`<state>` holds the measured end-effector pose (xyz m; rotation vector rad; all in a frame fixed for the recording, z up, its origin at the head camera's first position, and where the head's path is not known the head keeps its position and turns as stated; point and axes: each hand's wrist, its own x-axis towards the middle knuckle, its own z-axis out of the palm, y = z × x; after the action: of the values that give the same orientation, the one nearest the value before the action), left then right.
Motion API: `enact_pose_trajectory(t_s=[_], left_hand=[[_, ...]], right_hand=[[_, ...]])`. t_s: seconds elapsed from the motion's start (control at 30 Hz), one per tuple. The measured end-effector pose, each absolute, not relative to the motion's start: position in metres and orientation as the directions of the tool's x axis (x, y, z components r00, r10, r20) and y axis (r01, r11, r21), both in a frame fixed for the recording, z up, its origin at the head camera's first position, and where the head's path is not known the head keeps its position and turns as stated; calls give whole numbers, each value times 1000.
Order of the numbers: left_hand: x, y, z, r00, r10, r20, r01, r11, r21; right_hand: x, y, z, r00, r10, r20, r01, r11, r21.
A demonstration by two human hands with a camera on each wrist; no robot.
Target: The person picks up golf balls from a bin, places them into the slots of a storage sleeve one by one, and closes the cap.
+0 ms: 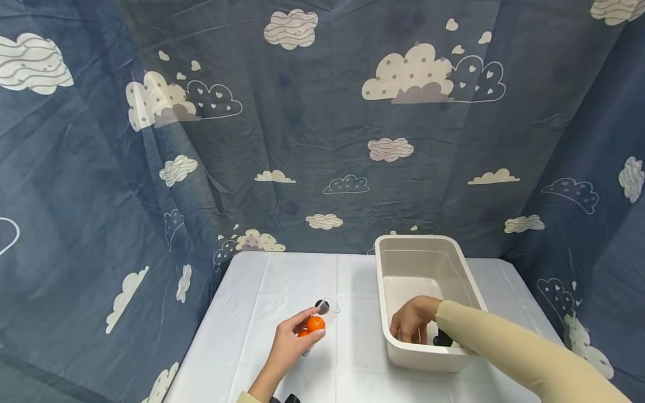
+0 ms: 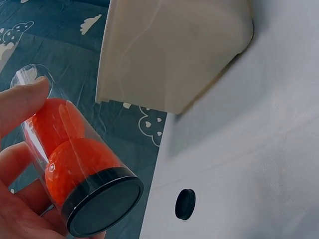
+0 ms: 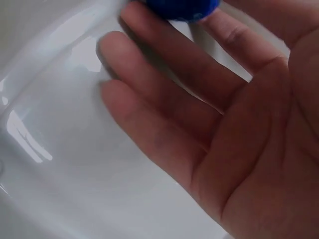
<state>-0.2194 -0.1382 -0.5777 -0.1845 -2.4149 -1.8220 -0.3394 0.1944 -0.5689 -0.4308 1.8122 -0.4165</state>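
My left hand (image 1: 287,344) grips a clear plastic tube (image 1: 331,312) over the table, left of the bin. Inside it sit two orange balls (image 2: 79,164), and a black cap (image 2: 105,205) closes one end. The other end of the tube looks uncovered. A loose black lid (image 2: 185,204) lies on the table, partly behind the tube in the head view. My right hand (image 1: 410,322) reaches down into the off-white bin (image 1: 428,364) near its front left corner. In the right wrist view its fingertips hold a blue ball (image 3: 183,7), cut off by the frame's top edge.
The bin's tall walls (image 1: 381,291) surround my right hand. A white cloth covers the table (image 1: 282,280). Dark blue curtains (image 1: 322,123) with cloud prints hang behind it and on both sides.
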Motion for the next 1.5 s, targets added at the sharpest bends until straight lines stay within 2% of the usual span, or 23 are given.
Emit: enact_pose_trajectory(t_s=[0.27, 0.73, 1.23, 1.5], left_hand=[[-220, -141, -577, -983, 48, 178, 184, 270, 945], [-222, -141, -572, -987, 50, 155, 163, 257, 953], [-222, -133, -565, -987, 42, 158, 163, 221, 961], [-223, -132, -564, -987, 43, 158, 164, 233, 959]], right_hand=[[-341, 198, -568, -321, -518, -793, -149, 854, -498], [-350, 210, -537, -443, -564, -697, -188, 819, -543], [-344, 233, -503, -537, -747, -391, -374, 627, -684], [-335, 241, -486, -582, -765, -275, -379, 554, -741]])
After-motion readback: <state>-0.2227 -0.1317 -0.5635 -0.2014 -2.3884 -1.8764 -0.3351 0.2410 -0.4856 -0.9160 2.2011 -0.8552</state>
